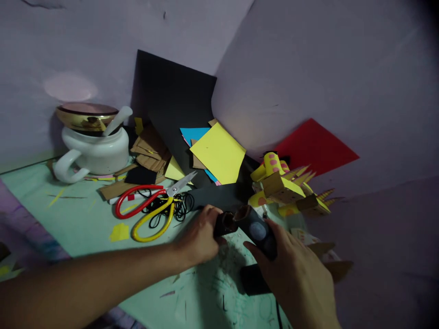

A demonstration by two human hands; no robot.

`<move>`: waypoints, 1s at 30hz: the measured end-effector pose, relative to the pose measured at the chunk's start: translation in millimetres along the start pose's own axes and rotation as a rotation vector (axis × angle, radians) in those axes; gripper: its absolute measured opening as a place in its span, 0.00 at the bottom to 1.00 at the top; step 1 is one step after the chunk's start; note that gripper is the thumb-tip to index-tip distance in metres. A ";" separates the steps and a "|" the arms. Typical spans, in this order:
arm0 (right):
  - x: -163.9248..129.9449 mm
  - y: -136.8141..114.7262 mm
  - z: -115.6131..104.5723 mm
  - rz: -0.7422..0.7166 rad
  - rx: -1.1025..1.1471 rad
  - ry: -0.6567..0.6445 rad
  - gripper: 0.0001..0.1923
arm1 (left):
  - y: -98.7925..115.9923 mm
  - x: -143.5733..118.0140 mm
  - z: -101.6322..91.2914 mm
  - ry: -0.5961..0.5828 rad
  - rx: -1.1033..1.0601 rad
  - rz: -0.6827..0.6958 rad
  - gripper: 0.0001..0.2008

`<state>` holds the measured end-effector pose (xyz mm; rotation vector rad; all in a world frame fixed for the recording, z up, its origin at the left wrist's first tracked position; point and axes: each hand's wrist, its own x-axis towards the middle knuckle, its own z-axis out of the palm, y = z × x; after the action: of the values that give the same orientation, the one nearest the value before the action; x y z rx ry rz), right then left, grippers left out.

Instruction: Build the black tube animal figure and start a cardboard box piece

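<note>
My left hand (202, 235) is wrapped round a short dark cardboard tube (222, 225), its open end facing right. In my right hand (297, 262) is a black cardboard tube (259, 233) with a grey round spot on its side. The two tubes' open ends are close together; whether they touch I cannot tell. Another black tube (253, 279) lies beneath my right hand, partly hidden by it. Left of my left hand are scissors (174, 188) with one red and one yellow handle, resting on tangled black cord (183, 208).
A white pot (99, 151) with a gold bowl on top stands back left, beside cardboard scraps (151, 151). Yellow paper (219, 153), black sheets (174, 91) and a red sheet (317, 146) lean at the walls. Yellow spotted paper figures (283, 183) stand at right.
</note>
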<state>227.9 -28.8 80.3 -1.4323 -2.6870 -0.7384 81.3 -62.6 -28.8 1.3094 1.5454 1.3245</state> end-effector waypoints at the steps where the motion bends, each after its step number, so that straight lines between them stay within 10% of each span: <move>1: -1.9 -0.4 2.9 -0.001 -0.002 0.004 0.21 | -0.2 0.1 0.2 0.000 0.008 0.006 0.21; 30: 2.3 -8.8 2.4 -0.111 0.083 -0.002 0.24 | -1.4 2.6 0.4 0.015 0.001 0.101 0.23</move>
<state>220.1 -30.2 75.2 -1.2765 -2.7821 -0.6227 80.7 -59.9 -30.0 1.3972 1.5069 1.3992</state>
